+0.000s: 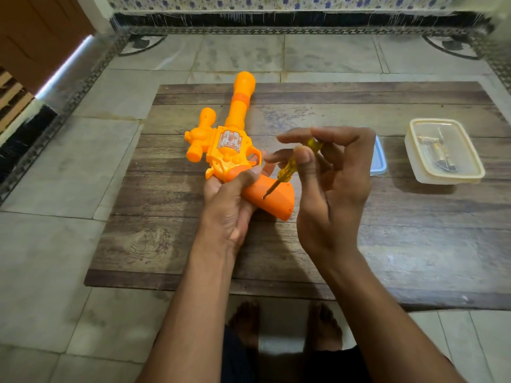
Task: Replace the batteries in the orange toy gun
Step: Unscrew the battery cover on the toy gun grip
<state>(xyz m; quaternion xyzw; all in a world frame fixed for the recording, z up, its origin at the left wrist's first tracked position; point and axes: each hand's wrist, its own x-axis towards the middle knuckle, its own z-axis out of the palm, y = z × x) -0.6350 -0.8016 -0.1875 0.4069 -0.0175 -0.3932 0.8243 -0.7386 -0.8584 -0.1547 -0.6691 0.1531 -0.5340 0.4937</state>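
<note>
Orange plastic toy gun (229, 145) sits centre frame on the wooden board (414, 244); we judge it light, rigid, slick. Left hand (235, 200) grasps the grip; right hand (329, 172) pinches the yellow screwdriver (290, 167), tip on the handle

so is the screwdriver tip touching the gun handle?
Touching. Head view: screwdriver tip meets the orange toy gun handle, no gap visible.

Orange toy gun (232, 150) on its side, barrel away, yellow screwdriver (287, 170) tip on handle
</note>
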